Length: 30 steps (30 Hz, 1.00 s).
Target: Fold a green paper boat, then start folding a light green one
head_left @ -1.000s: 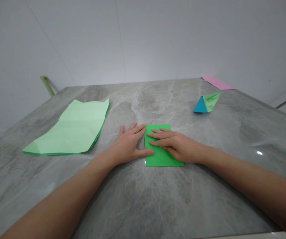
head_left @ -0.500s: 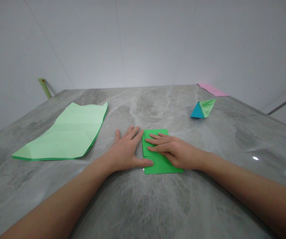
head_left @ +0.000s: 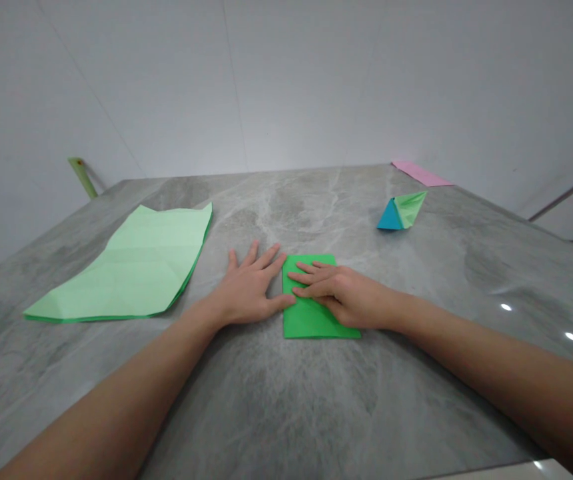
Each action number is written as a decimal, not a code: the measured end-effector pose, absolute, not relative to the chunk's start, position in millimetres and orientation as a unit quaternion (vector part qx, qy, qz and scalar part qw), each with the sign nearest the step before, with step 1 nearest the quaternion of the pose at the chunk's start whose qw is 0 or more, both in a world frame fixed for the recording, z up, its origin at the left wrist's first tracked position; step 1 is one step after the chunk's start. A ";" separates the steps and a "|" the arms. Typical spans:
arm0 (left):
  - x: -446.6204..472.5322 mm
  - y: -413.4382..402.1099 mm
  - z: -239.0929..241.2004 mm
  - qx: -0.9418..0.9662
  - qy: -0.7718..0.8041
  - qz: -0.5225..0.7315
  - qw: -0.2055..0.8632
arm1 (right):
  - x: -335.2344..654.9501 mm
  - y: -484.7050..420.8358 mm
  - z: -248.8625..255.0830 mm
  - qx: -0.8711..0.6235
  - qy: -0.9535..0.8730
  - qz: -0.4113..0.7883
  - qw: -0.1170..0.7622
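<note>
A folded bright green sheet of paper [head_left: 311, 323] lies flat on the grey table in front of me. Across its upper part rests my right hand [head_left: 339, 290], fingers stretched out and pressed on the paper, partly covering it. My left hand [head_left: 249, 287] lies spread on the table at the paper's left side. Its thumb tip and index fingertip touch the left edge of the sheet. Neither hand grasps anything.
Large pale green papers [head_left: 136, 267] with creases lie on the left. A folded blue and light green paper piece [head_left: 400, 212] stands at the back right. Behind it is a pink paper [head_left: 421, 175] by the wall. A green strip-shaped object [head_left: 82, 179] leans at the far left.
The left hand's fingers have spread wider and its thumb has moved up along the paper's left edge. A fold line seen across the sheet before no longer shows. The view has shifted slightly.
</note>
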State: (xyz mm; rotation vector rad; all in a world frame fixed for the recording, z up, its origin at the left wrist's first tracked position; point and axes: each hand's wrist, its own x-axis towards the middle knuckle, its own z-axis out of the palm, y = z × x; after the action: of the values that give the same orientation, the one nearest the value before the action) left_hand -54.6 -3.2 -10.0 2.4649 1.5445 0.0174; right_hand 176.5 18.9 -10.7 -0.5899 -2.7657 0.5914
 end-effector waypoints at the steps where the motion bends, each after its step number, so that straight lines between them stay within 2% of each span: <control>1: -55.2 -4.1 -9.5 0.845 0.522 -0.002 0.118 | 176.7 19.2 -10.0 -0.205 -0.950 0.202 0.123; 8: -55.1 -6.2 -7.0 0.842 0.525 -0.011 0.124 | 164.9 14.3 -14.4 -0.292 -0.920 0.191 0.178; 14: -55.7 -6.7 -4.0 0.846 0.516 -0.015 0.131 | 157.5 11.8 -15.9 -0.318 -0.921 0.187 0.125; 21: -55.5 -7.3 -9.5 0.851 0.513 0.003 0.112 | 160.6 12.8 -13.4 -0.313 -0.924 0.194 0.106; 30: -57.0 -6.6 -7.6 0.843 0.519 0.010 0.137 | 161.5 13.9 -13.0 -0.310 -0.926 0.193 0.097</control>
State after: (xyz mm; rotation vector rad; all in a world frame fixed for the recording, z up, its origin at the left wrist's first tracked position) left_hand -57.0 -6.6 -7.6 2.4408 1.5034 0.0284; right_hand 161.5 13.9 -13.0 -0.9192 -2.7418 0.5724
